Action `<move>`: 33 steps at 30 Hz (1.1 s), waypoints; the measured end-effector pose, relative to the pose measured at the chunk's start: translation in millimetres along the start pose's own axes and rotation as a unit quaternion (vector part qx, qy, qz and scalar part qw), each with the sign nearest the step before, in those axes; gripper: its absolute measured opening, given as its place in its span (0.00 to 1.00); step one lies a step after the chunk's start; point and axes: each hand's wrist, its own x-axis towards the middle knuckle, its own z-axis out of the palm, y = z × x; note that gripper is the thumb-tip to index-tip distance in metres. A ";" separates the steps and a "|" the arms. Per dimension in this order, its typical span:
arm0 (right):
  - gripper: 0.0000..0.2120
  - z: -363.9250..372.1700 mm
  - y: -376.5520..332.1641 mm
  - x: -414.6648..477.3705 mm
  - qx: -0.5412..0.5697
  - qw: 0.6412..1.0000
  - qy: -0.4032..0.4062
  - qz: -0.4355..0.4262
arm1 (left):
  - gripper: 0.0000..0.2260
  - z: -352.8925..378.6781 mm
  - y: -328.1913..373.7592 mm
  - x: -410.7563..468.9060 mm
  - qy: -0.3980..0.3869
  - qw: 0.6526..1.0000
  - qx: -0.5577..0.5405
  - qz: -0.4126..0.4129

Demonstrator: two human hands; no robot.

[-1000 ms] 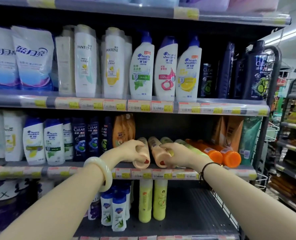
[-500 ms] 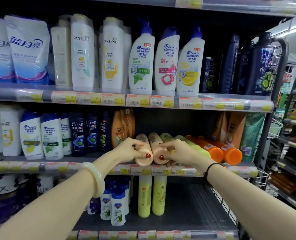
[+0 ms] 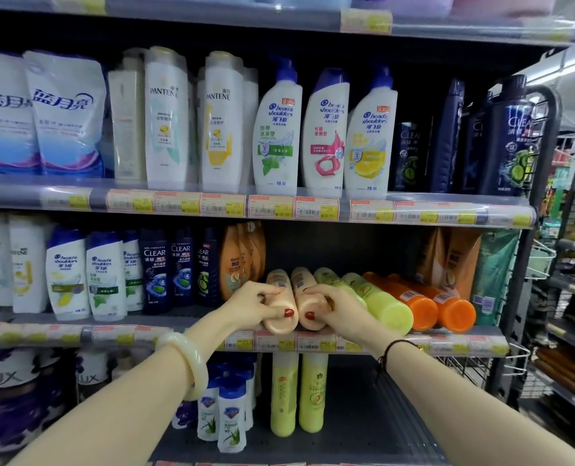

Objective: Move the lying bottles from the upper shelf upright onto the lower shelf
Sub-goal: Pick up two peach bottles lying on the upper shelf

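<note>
We see both of our hands reaching to the upper shelf (image 3: 424, 344), where six bottles lie on their sides with their ends toward us. Our left hand (image 3: 256, 306) is wrapped around the left peach bottle (image 3: 281, 304), fingers over its top and thumb near its end. Our right hand (image 3: 333, 306) is closed the same way on the right peach bottle (image 3: 308, 290), which touches the first. Just beside them to the right lie two yellow-green bottles (image 3: 380, 302) and then two orange bottles (image 3: 427, 304). Both peach bottles seem to rest on the shelf, though our hands hide their undersides, so we cannot be sure. On the lower shelf (image 3: 363, 428) two yellow-green bottles (image 3: 298, 395) stand upright, side by side, with small blue-capped white bottles (image 3: 230, 415) just to their left.
</note>
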 end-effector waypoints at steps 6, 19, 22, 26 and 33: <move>0.19 -0.5 -1.5 -1.6 0.046 0.999 0.003 0.009 | 0.25 -2.9 4.9 -4.8 -0.021 0.999 -0.034 -0.006; 0.15 -6.6 -10.7 -24.0 0.084 0.996 -0.002 -0.003 | 0.22 -1.2 18.1 -33.7 -0.030 0.994 -0.095 -0.046; 0.12 -2.5 -16.0 -25.0 0.093 0.995 0.027 0.026 | 0.14 1.9 22.5 -37.8 -0.002 0.975 -0.199 -0.095; 0.13 0.4 -22.2 -22.1 0.120 0.986 0.066 0.092 | 0.18 2.9 28.8 -35.9 0.021 0.960 -0.240 -0.146; 0.25 5.2 -24.4 -21.2 0.154 0.972 0.065 0.165 | 0.32 17.8 16.0 -36.9 0.002 0.947 -0.250 -0.200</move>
